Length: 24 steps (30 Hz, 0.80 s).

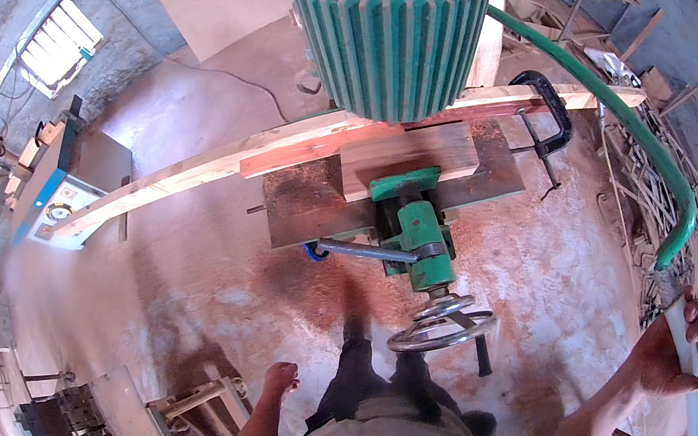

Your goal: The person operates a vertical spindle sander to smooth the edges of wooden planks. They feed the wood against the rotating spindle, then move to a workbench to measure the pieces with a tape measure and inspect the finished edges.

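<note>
My right hand is wrapped around the pale grip at the end of a long green lever. That lever curves down from a big green ribbed motor on a woodworking machine. My left hand hangs near my left leg, fingers curled, with nothing visible in it. Below the motor, a wooden block lies on the machine's table, pressed from my side by a green vise jaw. The motor hides the tool above the block. A steel handwheel stands in front of the vise.
A long wooden beam runs behind the block, with a black C-clamp at its right. A grey lever juts left from the vise. At left stands a blue-and-white machine cabinet; wood scraps crowd the right wall.
</note>
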Each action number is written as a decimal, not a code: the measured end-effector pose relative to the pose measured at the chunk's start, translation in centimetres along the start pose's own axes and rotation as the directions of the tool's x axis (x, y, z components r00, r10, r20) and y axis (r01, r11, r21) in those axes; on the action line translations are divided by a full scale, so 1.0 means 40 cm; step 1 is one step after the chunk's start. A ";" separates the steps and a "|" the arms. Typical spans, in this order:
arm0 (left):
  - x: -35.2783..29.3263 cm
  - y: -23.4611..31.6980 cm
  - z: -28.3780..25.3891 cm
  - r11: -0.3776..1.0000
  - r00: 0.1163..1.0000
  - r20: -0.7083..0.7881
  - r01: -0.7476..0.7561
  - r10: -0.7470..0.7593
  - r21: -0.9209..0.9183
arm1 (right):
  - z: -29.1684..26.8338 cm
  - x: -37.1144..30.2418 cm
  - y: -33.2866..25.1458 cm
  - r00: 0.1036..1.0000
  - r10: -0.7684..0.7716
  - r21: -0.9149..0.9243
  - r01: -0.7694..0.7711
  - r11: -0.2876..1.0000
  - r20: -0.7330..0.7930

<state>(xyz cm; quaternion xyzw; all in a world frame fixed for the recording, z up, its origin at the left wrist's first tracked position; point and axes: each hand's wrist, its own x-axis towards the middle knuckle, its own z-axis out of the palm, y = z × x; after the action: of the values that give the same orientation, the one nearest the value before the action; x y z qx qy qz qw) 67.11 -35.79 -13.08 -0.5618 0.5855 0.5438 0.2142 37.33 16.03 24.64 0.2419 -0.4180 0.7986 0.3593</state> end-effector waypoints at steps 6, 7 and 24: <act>0.067 -0.024 -0.041 0.994 0.990 0.142 -0.007 0.023 -0.107 | -0.024 -0.046 0.005 0.996 0.063 -0.013 -0.063 0.998 0.067; 0.101 -0.052 -0.067 0.986 0.975 0.219 0.005 0.032 -0.166 | -0.023 -0.051 0.007 0.990 0.086 0.016 -0.088 0.996 0.116; 0.089 0.095 -0.095 0.990 0.987 0.079 -0.136 0.138 -0.036 | -0.088 -0.182 0.038 0.989 0.148 -0.234 -0.138 0.962 0.022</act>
<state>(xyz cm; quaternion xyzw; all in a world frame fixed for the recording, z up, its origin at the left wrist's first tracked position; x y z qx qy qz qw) 64.11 -41.49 -13.44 -0.5009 0.6052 0.5884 0.1913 40.41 15.68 17.02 0.1832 -0.5317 0.7632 0.3182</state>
